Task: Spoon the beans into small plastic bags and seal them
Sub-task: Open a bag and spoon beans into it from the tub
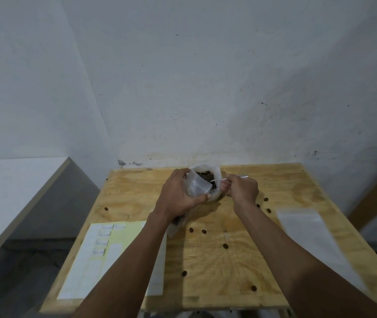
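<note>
A large white bag [215,171] stands open at the far middle of the plywood table [240,244], with dark beans [205,175] showing inside. My left hand [178,193] holds a small clear plastic bag [196,185] with its mouth open, right in front of the big bag. My right hand [243,188] grips the handle of a thin white spoon [218,179], whose bowl reaches into the beans just above the small bag's mouth.
Several loose beans [204,231] lie scattered over the table. A stack of empty clear bags [306,228] lies at the right. A yellow and white label sheet [104,255] lies at the front left. A white wall rises just behind the table.
</note>
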Tool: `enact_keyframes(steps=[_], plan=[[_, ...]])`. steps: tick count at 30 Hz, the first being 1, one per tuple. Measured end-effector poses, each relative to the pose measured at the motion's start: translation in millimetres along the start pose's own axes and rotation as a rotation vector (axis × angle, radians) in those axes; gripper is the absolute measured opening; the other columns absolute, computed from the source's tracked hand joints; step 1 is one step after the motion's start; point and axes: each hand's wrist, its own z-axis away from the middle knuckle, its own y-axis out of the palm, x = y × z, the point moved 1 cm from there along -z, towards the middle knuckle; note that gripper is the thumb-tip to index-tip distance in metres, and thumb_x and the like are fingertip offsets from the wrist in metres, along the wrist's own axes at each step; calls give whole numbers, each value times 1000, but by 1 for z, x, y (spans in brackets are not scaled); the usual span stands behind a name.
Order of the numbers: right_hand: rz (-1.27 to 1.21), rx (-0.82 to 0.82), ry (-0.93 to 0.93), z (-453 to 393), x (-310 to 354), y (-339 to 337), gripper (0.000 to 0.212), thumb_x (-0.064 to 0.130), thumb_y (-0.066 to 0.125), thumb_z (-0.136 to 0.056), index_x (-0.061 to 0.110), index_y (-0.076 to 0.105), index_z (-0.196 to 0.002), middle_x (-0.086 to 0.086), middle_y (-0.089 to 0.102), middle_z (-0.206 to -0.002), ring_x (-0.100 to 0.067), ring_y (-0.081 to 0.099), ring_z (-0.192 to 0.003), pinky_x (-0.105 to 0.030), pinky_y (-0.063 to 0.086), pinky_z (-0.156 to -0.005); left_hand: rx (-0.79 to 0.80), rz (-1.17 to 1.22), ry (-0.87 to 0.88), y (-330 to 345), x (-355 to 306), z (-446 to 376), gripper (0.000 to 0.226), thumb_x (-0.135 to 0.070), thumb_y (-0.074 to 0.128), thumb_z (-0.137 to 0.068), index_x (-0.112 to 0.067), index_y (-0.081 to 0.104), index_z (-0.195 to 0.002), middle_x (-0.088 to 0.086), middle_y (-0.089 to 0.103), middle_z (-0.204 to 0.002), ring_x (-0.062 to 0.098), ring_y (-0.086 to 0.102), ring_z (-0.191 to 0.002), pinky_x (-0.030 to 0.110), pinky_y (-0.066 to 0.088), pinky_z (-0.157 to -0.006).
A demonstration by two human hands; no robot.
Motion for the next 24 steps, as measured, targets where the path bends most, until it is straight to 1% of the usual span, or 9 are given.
enact_keyframes(steps=[4, 6, 8, 11, 13, 15, 18, 20, 24], plan=[[-58, -26, -4, 5, 9, -5, 20, 5, 70, -87, 4, 71, -67, -6, 71, -57, -17, 68, -50, -39, 64, -71, 7, -17, -9, -3, -1, 3, 96, -63, 85, -66, -13, 50, -140, -2, 55, -134, 13, 54, -117, 27, 46, -92], [-86, -8, -8, 6, 16, -8, 16, 3, 69, -86, 0, 71, -71, -12, 73, -63, -16, 67, -49, -38, 64, -70, -1, -30, -10, -5, -2, 4, 96, -64, 84, -66, -13, 51, -139, -2, 55, -133, 13, 54, -116, 27, 45, -92], [-92, 5, -24, 7, 23, -10, 14, 2, 69, -86, -2, 72, -73, -16, 74, -68, -17, 67, -49, -39, 64, -71, -17, -50, -6, -7, -3, 5, 95, -64, 84, -66, -12, 51, -139, -2, 56, -132, 14, 54, -116, 27, 45, -90], [-100, 16, -49, 9, 32, -14, 16, 3, 70, -84, -1, 72, -68, -12, 72, -63, -20, 67, -52, -43, 65, -74, -36, -93, -11, -8, -6, 7, 95, -67, 81, -66, -13, 51, -138, -2, 56, -131, 14, 56, -115, 28, 47, -88], [-102, 34, -58, 11, 38, -16, 19, 4, 71, -83, 3, 72, -64, -10, 72, -61, -22, 69, -55, -43, 64, -74, -55, -120, -19, -9, -8, 7, 95, -71, 78, -66, -15, 51, -138, -5, 56, -130, 13, 56, -115, 31, 51, -85], [-108, 60, -71, 14, 43, -19, 18, 5, 71, -83, 4, 72, -65, -10, 73, -61, -23, 69, -56, -41, 64, -73, -73, -125, -23, -10, -11, 7, 96, -72, 77, -66, -15, 50, -139, -5, 56, -130, 13, 56, -116, 33, 51, -85], [-97, 105, -104, 20, 47, -23, 13, 4, 71, -84, 1, 73, -72, -11, 73, -63, -21, 67, -54, -38, 63, -68, -93, -111, -3, -12, -17, 7, 97, -69, 80, -67, -12, 49, -140, -2, 55, -132, 15, 55, -117, 30, 48, -87], [-60, 141, -139, 26, 45, -24, 14, 4, 70, -85, 2, 73, -72, -11, 73, -63, -22, 67, -54, -37, 62, -66, -102, -104, 16, -13, -22, 7, 97, -67, 81, -68, -11, 49, -140, 0, 56, -132, 16, 55, -117, 28, 46, -87], [37, 226, -237, 36, 40, -24, 18, 7, 70, -86, 8, 74, -70, -12, 74, -66, -25, 72, -61, -44, 64, -74, -105, -85, 44, -15, -32, 8, 97, -66, 80, -68, -10, 48, -140, 0, 55, -131, 14, 54, -114, 22, 41, -84]])
